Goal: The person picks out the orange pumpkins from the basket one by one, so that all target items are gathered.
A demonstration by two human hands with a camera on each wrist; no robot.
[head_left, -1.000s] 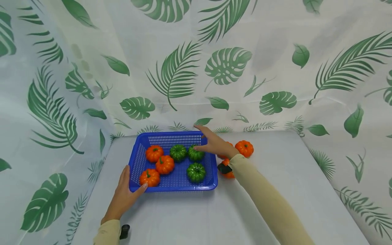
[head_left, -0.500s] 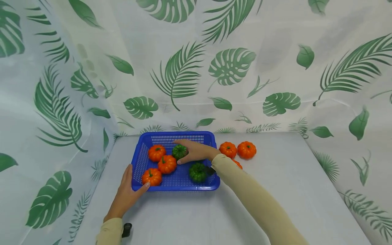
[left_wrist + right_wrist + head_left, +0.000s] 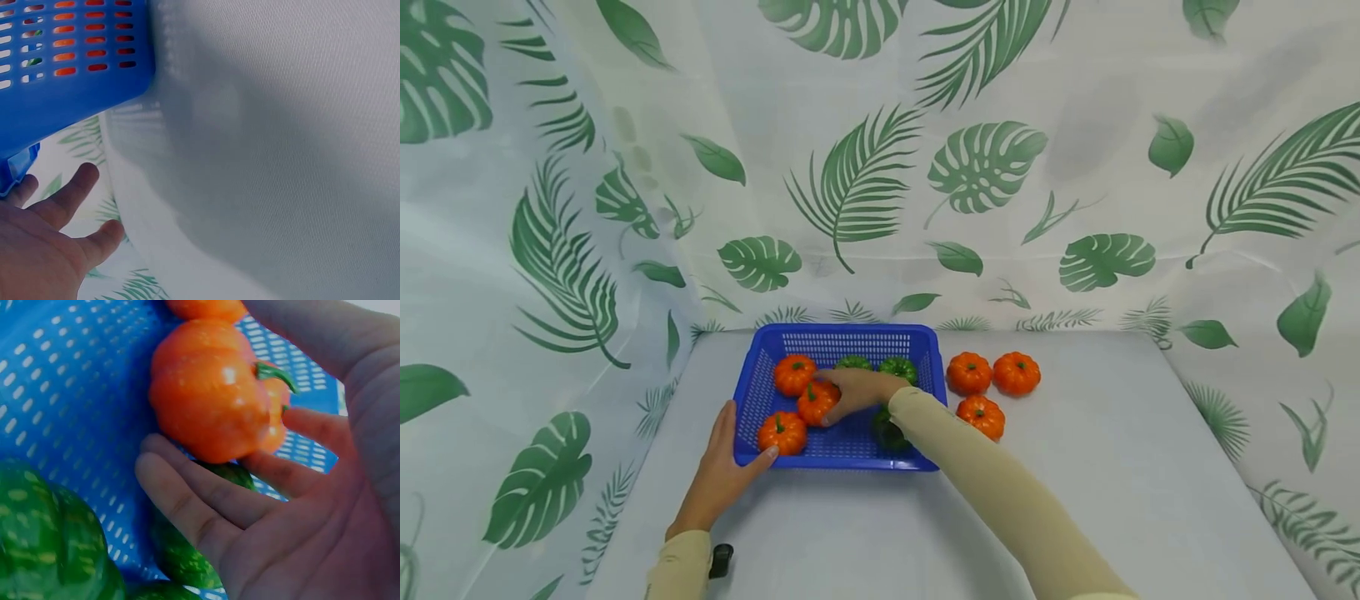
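Note:
My left hand rests against the front left corner of a blue plastic basket, its thumb at the front rim. In the left wrist view its fingers extend fairly straight below the basket wall. Inside the basket, my right hand reaches over a small orange pumpkin. The right wrist view has its fingers spread and nearly straight beside that orange pumpkin, not closed round it. Two other orange pumpkins and several green pumpkins share the basket, some partly hidden by the right arm.
Several orange pumpkins lie on the white table just right of the basket. A leaf-patterned sheet stands behind and along the sides of the table. A black device is strapped at the left wrist.
My right hand has moved left and down, from the basket's right side past the green pumpkins to the middle orange one. The left hand keeps its place at the corner.

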